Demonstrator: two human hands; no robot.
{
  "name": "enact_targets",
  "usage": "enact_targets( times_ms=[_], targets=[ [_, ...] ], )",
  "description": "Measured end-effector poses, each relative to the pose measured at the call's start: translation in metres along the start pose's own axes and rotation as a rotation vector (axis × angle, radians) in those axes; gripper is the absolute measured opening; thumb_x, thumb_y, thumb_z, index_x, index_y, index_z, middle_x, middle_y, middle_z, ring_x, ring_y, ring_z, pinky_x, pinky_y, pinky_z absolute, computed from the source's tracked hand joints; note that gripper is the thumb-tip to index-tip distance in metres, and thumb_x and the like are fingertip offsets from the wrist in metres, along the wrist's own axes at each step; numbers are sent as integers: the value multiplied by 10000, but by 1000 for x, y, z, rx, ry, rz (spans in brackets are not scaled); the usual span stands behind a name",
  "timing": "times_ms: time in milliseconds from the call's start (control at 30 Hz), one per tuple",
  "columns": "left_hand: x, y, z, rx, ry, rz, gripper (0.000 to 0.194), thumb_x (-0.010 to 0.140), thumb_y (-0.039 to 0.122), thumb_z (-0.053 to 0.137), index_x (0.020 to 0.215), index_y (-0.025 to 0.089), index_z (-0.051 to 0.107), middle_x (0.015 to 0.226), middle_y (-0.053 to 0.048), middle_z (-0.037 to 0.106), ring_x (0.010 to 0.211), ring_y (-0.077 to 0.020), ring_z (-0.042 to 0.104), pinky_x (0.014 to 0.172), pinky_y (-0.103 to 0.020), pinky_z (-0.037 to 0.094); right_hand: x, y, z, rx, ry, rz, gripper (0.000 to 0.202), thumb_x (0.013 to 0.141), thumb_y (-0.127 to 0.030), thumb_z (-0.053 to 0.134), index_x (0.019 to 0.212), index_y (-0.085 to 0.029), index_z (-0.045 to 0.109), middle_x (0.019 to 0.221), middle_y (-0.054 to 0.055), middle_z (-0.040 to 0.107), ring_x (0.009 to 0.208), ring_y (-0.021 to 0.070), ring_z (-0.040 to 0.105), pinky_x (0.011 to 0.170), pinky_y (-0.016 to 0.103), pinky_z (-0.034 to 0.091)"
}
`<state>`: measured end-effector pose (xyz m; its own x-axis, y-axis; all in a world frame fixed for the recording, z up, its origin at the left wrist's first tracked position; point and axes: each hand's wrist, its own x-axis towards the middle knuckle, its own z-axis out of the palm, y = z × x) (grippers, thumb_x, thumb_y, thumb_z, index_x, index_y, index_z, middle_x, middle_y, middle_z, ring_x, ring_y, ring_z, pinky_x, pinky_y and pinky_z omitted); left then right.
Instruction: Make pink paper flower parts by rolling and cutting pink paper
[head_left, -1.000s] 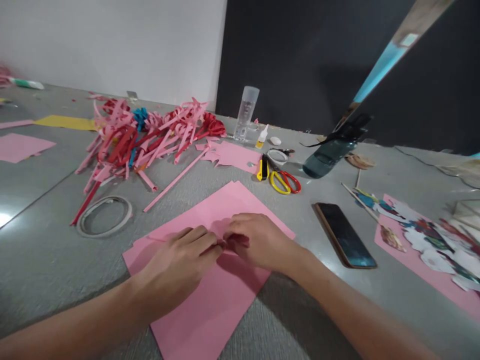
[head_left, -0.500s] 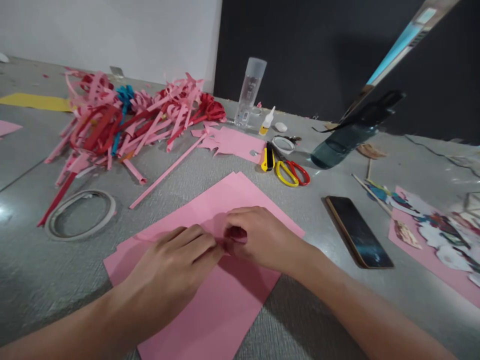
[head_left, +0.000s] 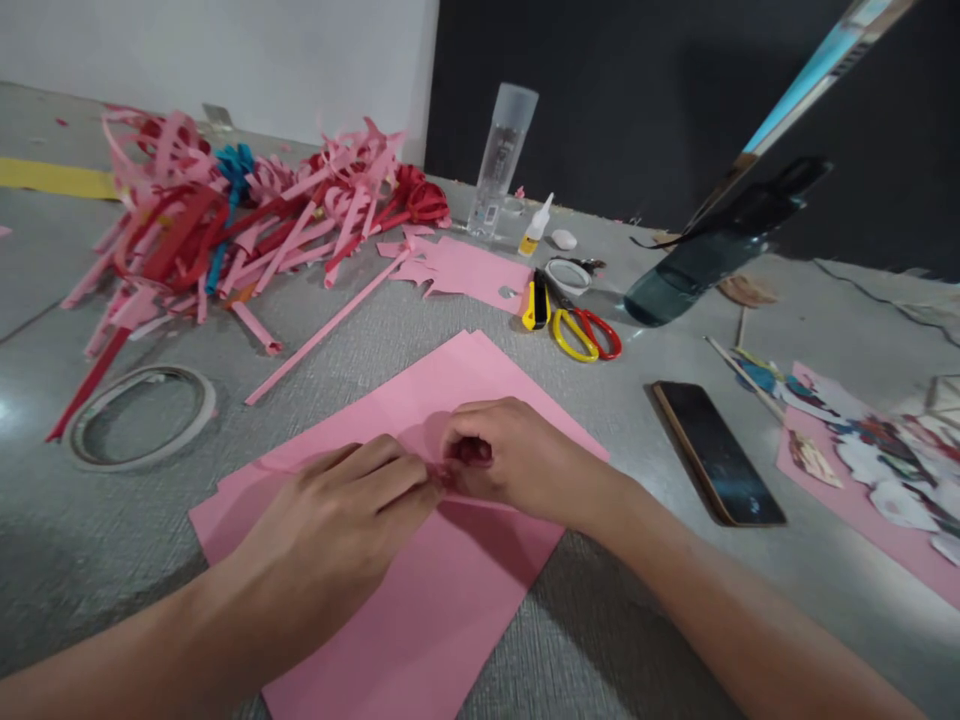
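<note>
Room: a white wall (head_left: pixel 225 50) stands far left, a dark panel (head_left: pixel 600 120) far right.
Tabletop: grey (head_left: pixel 615 400), finely textured, with soft glare near the phone (head_left: pixel 716 455) on the right; its texture should give paper some grip.
Pink sheets (head_left: pixel 420 620): near middle, lying flat on the tabletop, slightly out of line at the far corner. They look light and smooth, stiff enough to lie flat yet easily creased; the open edges seem the best hold, with a light touch.
Paper-strip heap (head_left: pixel 172 240): pink, red and some blue, far left, loose and likely easy to crush.
Hands: left hand (head_left: pixel 352 510) and right hand (head_left: pixel 517 450) meet over the sheets, fingers curled, fingertips pinching closely together.
Dark bottle (head_left: pixel 675 275): tilted, far right, smooth and probably slippery.
Tape ring (head_left: pixel 204 418): flat, left of the sheets.
Scissors (head_left: pixel 595 352): beyond the sheets, yellow and red handles facing near.
Pinched bit: pinkish, between the fingertips; its shape is mostly hidden. If paper, it would weigh little and dent under hard pressure.
</note>
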<state>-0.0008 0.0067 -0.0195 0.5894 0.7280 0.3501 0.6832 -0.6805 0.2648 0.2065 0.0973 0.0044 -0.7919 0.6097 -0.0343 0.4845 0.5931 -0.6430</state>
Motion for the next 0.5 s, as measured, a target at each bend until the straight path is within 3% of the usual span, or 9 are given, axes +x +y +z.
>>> enact_targets(
  times_ms=[100, 267, 500],
  targets=[
    [1, 0, 0, 0, 4, -4, 313, 909, 27, 454, 1099, 177, 653, 986, -56, 687, 879, -211, 612, 729, -361, 546, 0, 0, 0, 2, -3, -4, 166, 827, -275, 748, 769, -187, 619, 691, -40, 589, 647, 102, 488, 583, 246, 298],
    [0, 1, -1, 4, -29, -18, 305, 917, 38, 459, 1091, 182, 664, 976, -56, 680, 894, -213, 611, 745, -369, 546, 1, 2, 0, 4, 32, 56, 109, 776, -102, 668, 734, -180, 604, 689, -43, 591, 628, 90, 475, 565, 237, 300],
    [0, 0, -1, -15, -41, -30, 273, 918, 48, 488, 1082, 180, 663, 967, -50, 671, 910, -219, 599, 756, -384, 547, 1, 1, -5, 64, 15, 37, 58, 810, -139, 660, 767, -177, 667, 699, -32, 616, 635, 97, 500, 587, 236, 331]
  ],
)
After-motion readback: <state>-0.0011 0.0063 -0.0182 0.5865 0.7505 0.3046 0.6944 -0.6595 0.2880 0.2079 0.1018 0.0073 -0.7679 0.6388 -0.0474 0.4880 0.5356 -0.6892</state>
